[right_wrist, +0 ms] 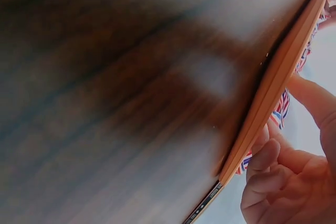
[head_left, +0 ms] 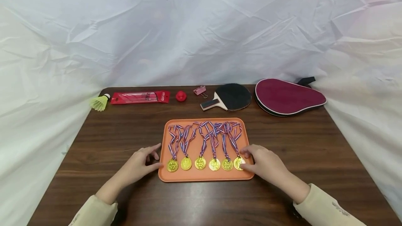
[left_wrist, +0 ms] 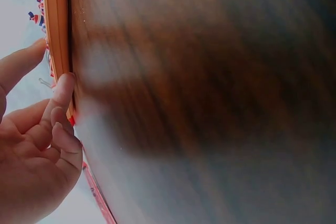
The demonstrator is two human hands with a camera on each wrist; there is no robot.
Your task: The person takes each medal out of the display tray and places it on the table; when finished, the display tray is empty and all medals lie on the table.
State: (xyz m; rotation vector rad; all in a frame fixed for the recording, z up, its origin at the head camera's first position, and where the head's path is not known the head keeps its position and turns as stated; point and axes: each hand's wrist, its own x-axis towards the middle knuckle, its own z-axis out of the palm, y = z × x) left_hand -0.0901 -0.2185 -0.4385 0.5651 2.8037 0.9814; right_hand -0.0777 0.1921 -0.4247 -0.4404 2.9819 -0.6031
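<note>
An orange tray [head_left: 194,176] lies on the brown table. Gold medals [head_left: 200,163] stand in a row across its front half, their striped ribbons [head_left: 205,135] in red, white and blue spread behind them. At the tray's left edge is my left hand [head_left: 141,163], thumb and forefinger extended to the rim; the left wrist view shows a fingertip at the tray's side wall. My right hand [head_left: 267,163] reaches over the right rim, its thumb tip beside the rightmost medal [head_left: 239,162]. Whether that thumb touches the medal is unclear.
Along the back lie a yellow shuttlecock [head_left: 99,103], a red packet [head_left: 139,97], a small red rubber duck [head_left: 180,96], a pink binder clip [head_left: 200,90], a black table tennis bat [head_left: 233,97] and a maroon bat case [head_left: 287,97]. White cloth [head_left: 201,37] hangs behind.
</note>
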